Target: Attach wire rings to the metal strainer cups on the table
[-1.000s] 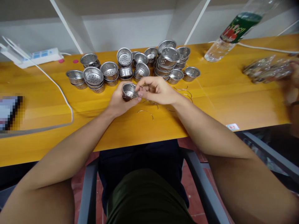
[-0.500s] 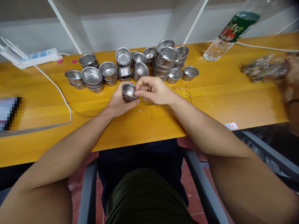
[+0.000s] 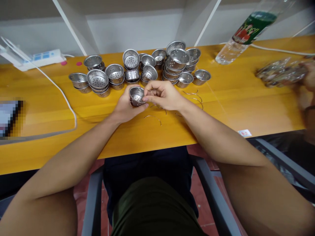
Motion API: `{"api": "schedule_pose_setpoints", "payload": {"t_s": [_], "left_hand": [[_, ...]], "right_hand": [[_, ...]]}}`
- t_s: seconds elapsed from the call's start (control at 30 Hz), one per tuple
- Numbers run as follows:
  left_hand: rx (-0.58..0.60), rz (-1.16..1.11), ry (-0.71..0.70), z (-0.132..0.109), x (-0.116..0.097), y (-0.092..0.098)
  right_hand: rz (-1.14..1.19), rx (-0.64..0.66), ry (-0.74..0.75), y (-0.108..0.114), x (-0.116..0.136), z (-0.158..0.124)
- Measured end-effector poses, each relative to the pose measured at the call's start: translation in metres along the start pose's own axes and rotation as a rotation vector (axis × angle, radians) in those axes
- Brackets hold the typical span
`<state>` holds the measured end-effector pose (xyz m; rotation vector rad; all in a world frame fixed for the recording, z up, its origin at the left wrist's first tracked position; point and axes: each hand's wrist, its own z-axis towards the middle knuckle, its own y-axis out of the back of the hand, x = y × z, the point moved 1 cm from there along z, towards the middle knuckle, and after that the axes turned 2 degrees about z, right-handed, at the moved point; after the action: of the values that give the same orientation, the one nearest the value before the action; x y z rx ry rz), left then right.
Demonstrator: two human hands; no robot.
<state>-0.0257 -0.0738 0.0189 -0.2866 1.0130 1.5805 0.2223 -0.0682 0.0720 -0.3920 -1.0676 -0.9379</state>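
Note:
A small metal cup with holes point(image 3: 136, 95) is gripped in my left hand point(image 3: 125, 106), its mouth tilted up toward me. At the cup's right rim, my right hand point(image 3: 162, 95) has thumb and forefinger pinched together; whatever is between them is too small to make out. Several curved thin wires lie on the table below and right of my hands, one of them point(image 3: 154, 117) nearest the front edge. Behind my hands stand several more perforated cups, some stacked, such as a stack point(image 3: 97, 80) on the left and a taller stack point(image 3: 177, 60) on the right.
On the orange table point(image 3: 228, 108) a water bottle point(image 3: 233, 49) stands at the back right. A person's hand point(image 3: 310, 73) touches a clear plastic bag point(image 3: 280, 73). A power strip point(image 3: 40, 59), white cable and phone point(image 3: 9, 118) are at left.
The view has shifted very slightly. My hands keep nearly the same pose at the cup.

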Motion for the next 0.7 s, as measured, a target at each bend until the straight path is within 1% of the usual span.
{"api": "schedule_pose_setpoints", "payload": {"t_s": [0.17,0.3,0.37,0.47,0.6,0.7], "left_hand": [[-0.006,-0.025,-0.023,0.000,0.001,-0.001],[-0.007,-0.035,0.008,0.000,0.003,-0.002],[-0.024,-0.048,0.041,0.001,0.005,-0.002],[-0.060,-0.066,0.090,0.002,0.009,-0.001],[-0.089,-0.079,0.118,0.002,0.011,0.001],[-0.084,-0.050,0.136,0.001,0.005,0.002]], "right_hand": [[-0.010,-0.002,0.006,-0.001,0.001,-0.001],[-0.027,0.014,0.013,0.003,0.004,-0.003],[-0.079,-0.021,0.035,0.008,0.004,-0.004],[-0.238,-0.056,0.112,0.015,0.001,-0.006],[-0.413,0.030,0.215,0.020,-0.005,-0.008],[-0.461,0.094,0.216,0.020,-0.006,-0.009]]}}
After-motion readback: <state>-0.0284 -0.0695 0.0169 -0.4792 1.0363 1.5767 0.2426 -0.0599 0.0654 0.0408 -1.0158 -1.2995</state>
